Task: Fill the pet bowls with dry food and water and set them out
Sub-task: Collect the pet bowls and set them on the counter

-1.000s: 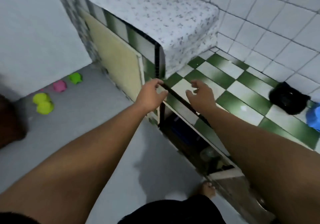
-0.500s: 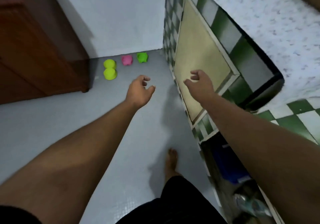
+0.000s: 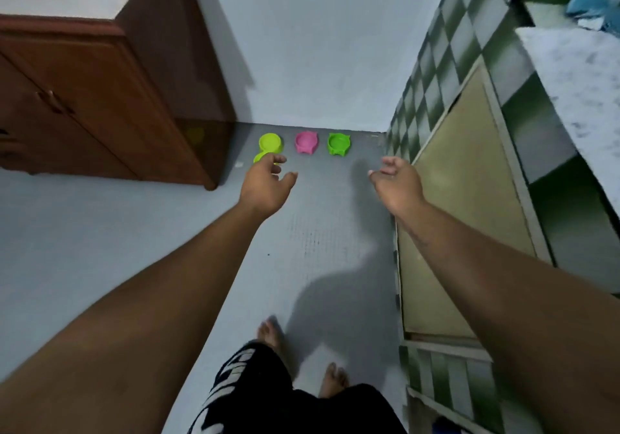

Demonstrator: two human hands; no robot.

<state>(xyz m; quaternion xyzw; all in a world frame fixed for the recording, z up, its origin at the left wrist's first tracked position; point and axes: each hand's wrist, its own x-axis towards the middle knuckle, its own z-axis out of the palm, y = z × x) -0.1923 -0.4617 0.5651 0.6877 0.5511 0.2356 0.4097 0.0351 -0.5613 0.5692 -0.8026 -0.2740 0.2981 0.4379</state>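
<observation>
Small pet bowls stand in a row on the grey floor by the far wall: a yellow-green double bowl [image 3: 270,143], a pink bowl [image 3: 306,142] and a green bowl [image 3: 339,143]. My left hand [image 3: 266,183] is stretched forward, fingers loosely apart, holding nothing; it overlaps the near half of the yellow-green double bowl in view. My right hand [image 3: 397,181] is also extended, fingers apart and empty, to the right of the bowls and well short of them. I cannot tell what the bowls contain.
A brown wooden cabinet [image 3: 100,97] stands at the left. A green-and-white tiled counter [image 3: 446,74] with a beige door panel [image 3: 459,215] runs along the right. My bare feet [image 3: 268,333] stand on the grey floor [image 3: 318,232].
My view has swung left from the tiled counter to face the floor and the bowls. Both hands left the counter edge and now reach forward toward the bowls, which look nearer.
</observation>
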